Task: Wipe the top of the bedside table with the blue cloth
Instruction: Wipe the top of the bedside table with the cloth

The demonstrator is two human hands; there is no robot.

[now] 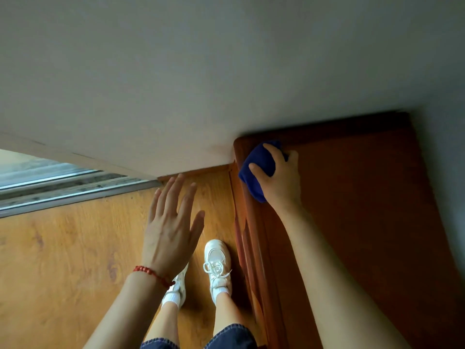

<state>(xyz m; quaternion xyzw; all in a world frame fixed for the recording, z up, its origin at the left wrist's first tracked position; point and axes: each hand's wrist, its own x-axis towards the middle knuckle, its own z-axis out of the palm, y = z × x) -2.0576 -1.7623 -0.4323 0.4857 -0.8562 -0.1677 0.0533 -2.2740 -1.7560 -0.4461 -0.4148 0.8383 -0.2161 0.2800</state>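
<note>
The bedside table (364, 197) has a reddish-brown wooden top and fills the right side of the view. A bunched dark blue cloth (256, 167) lies on the top's far left corner, close to the wall. My right hand (279, 177) presses down on the cloth, fingers curled over it. My left hand (171, 230) hovers in the air over the floor, left of the table, palm down and fingers spread, holding nothing. A red cord bracelet circles its wrist.
A grey wall (201, 84) runs behind the table. The wood-grain floor (63, 260) lies to the left, with a metal sliding-door track (63, 190) at its far edge. My feet in white sneakers (217, 263) stand right beside the table's left side.
</note>
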